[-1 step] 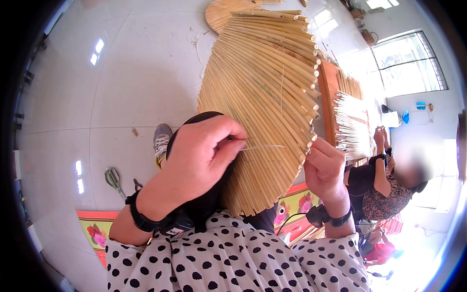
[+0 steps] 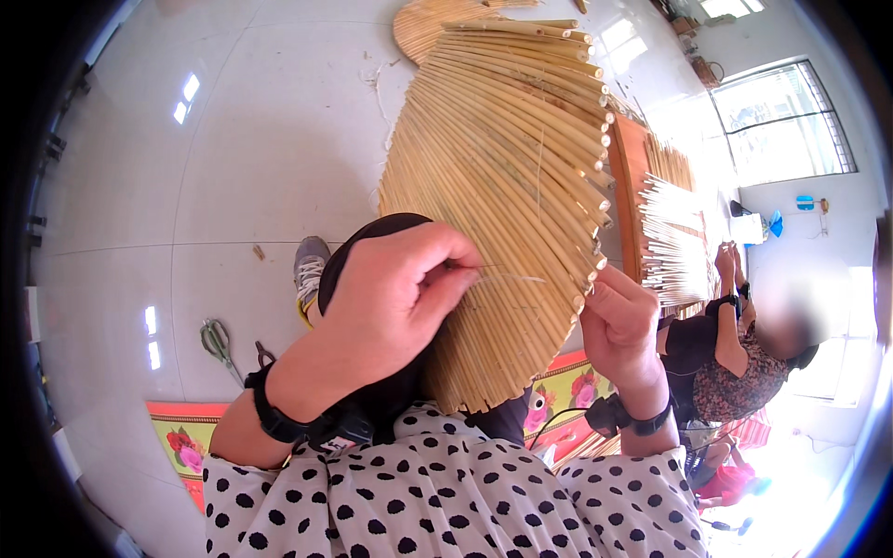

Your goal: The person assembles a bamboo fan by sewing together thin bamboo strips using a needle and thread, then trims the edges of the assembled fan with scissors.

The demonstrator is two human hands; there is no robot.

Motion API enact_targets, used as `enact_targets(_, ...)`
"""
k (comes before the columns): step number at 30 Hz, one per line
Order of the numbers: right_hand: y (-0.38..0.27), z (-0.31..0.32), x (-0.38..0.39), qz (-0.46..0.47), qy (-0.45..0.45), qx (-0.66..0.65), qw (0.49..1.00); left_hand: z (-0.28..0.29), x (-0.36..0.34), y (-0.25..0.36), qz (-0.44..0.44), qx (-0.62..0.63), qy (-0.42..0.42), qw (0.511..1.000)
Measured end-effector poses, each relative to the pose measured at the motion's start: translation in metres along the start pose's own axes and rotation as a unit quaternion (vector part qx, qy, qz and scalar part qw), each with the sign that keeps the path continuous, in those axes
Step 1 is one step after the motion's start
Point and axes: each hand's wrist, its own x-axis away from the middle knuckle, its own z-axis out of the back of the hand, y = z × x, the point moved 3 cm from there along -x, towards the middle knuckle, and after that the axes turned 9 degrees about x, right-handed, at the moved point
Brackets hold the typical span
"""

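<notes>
A curved mat of many pale reed sticks (image 2: 493, 158), fanned out with their cut ends along the right side, rests over my lap and dark knee. My left hand (image 2: 409, 288) lies over its lower left part, thumb and index finger pinched on a thin pale strand (image 2: 521, 277) that runs across the sticks. My right hand (image 2: 619, 325) is closed on the right edge of the reed mat at the stick ends, its fingertips partly hidden behind that edge.
Green-handled scissors (image 2: 216, 342) lie on the tiled floor (image 2: 121, 270), left of my shoe (image 2: 310, 270). A floral mat (image 2: 177, 437) is under me. Another round reed piece (image 2: 409, 28) lies at the back. A wooden board (image 2: 631, 205) with loose sticks stands right, where co-workers (image 2: 735, 372) sit.
My left hand has shifted slightly right, drawing its pinched fingertips a little along the mat. My right hand and the reed mat look unchanged.
</notes>
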Motion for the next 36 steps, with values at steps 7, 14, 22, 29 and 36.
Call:
enact_targets(7,-0.009,0.007,-0.004,-0.035,-0.006,0.059,0.998,-0.023,-0.007,-0.001,-0.016,0.032,-0.005,0.999)
enact_targets(14,-0.002,-0.014,0.005,-0.020,0.068,0.018,0.997,-0.027,-0.011,0.005,-0.078,-0.025,-0.010,0.997)
enact_targets(22,-0.004,-0.012,0.009,-0.010,0.132,0.059,0.989,-0.045,-0.016,0.019,-0.143,-0.176,0.023,0.974)
enact_targets(29,-0.002,-0.020,0.013,-0.022,0.146,0.032,0.989,-0.028,-0.015,0.009,0.152,0.149,-0.089,0.973)
enact_targets(36,-0.001,-0.021,0.014,-0.044,0.144,-0.008,0.989,0.030,-0.007,0.016,-0.019,0.497,0.021,0.867)
